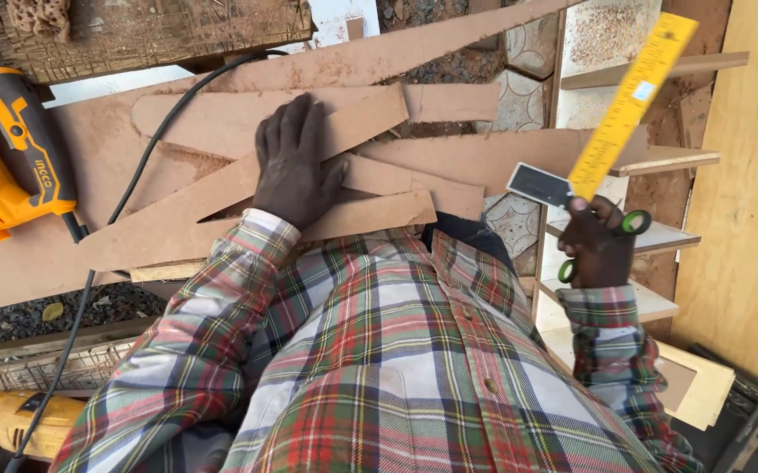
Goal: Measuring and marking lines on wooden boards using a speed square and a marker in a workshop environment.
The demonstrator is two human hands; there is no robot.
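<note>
At 9 o'clock from my chest an orange jigsaw (7, 153) rests on a large brown board (90, 131). Its black cable (125, 197) runs from 11 o'clock down toward 7 o'clock, across the board edge. A yellow power tool (20, 420) lies at 8 o'clock, only partly in view. A weathered timber block (151, 31) sits at 11 o'clock. At 3 o'clock a pale shelf frame (659, 236) stands with several shelves, and a plywood sheet (747, 193) lies just beside it. Patterned floor tiles (519, 101) show at 1 o'clock.

left hand (294, 166) lies flat, fingers (291, 118) spread, palm down; right hand (596, 245) is raised, fingers curled tight.
</note>
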